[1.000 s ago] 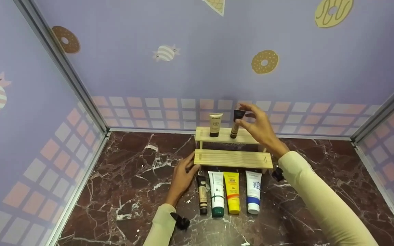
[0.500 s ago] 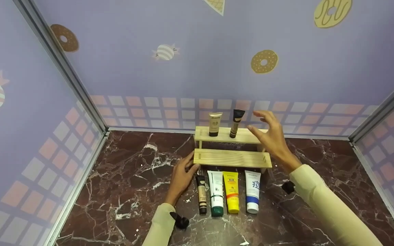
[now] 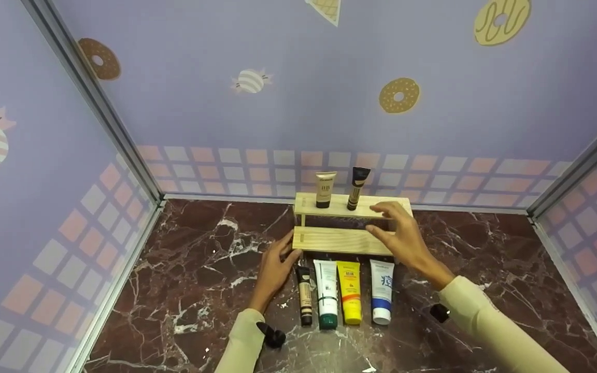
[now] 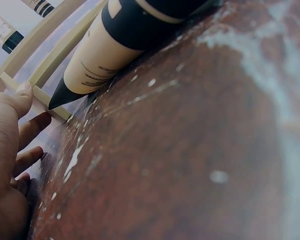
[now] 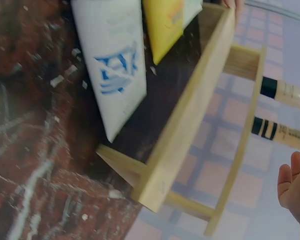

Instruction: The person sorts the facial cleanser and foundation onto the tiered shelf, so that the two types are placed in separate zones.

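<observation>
A two-step wooden rack [image 3: 335, 240] stands near the back wall. Upright on its upper step are a gold BB cream tube [image 3: 324, 190] and a slim tube with a black top end [image 3: 356, 186]. My left hand [image 3: 275, 267] touches the rack's left end, thumb toward the front, fingers fairly straight. Holding nothing, my right hand [image 3: 404, 241] hovers over the rack's right part, thumb and fingers apart. In the right wrist view its fingers [image 5: 285, 182] show at the right edge, apart from the tubes.
In front of the rack lie a slim black-and-beige tube [image 3: 305, 296], a white tube with green cap [image 3: 327, 295], a yellow tube [image 3: 351, 292] and a white-and-blue tube [image 3: 382, 292]. Patterned panels [image 3: 200, 114] enclose the dark marbled tabletop [image 3: 200, 280].
My right hand has let go of the slim black-topped tube, drawn back to the right, then come down and toward me over the rack. The tube stays upright; my left hand has not moved.
</observation>
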### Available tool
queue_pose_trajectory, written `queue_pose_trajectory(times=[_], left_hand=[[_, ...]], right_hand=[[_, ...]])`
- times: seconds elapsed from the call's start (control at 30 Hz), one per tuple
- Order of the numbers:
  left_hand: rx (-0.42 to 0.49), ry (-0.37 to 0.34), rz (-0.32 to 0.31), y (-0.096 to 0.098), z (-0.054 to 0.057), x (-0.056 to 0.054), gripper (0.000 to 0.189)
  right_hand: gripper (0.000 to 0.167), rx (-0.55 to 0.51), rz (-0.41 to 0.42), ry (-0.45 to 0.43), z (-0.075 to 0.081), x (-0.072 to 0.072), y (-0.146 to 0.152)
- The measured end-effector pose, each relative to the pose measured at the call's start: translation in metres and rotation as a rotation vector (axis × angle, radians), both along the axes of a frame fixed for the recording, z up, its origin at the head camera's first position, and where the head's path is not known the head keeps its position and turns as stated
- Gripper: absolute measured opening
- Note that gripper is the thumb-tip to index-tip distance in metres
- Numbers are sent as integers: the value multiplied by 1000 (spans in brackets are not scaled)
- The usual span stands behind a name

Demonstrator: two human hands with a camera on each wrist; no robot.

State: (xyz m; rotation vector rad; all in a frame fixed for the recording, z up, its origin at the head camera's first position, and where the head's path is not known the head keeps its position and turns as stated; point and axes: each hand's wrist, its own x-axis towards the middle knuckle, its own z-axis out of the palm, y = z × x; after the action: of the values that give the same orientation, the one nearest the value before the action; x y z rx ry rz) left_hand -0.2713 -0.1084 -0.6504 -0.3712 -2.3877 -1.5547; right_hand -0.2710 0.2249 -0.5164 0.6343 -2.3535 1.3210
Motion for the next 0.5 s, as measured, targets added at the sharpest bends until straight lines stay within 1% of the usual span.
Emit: queue_pose_trajectory(times=[0.17, 0.33, 0.5], left_hand=[[16, -6, -11, 3, -1, 2, 64], [7, -16, 0, 2, -1, 0, 64], [4, 2, -4, 1, -1, 0, 63]], right_hand=[[45, 34, 42, -53, -12, 13, -4], [42, 27, 94, -98, -20, 19, -13], [41, 45, 152, -103, -32, 26, -22]])
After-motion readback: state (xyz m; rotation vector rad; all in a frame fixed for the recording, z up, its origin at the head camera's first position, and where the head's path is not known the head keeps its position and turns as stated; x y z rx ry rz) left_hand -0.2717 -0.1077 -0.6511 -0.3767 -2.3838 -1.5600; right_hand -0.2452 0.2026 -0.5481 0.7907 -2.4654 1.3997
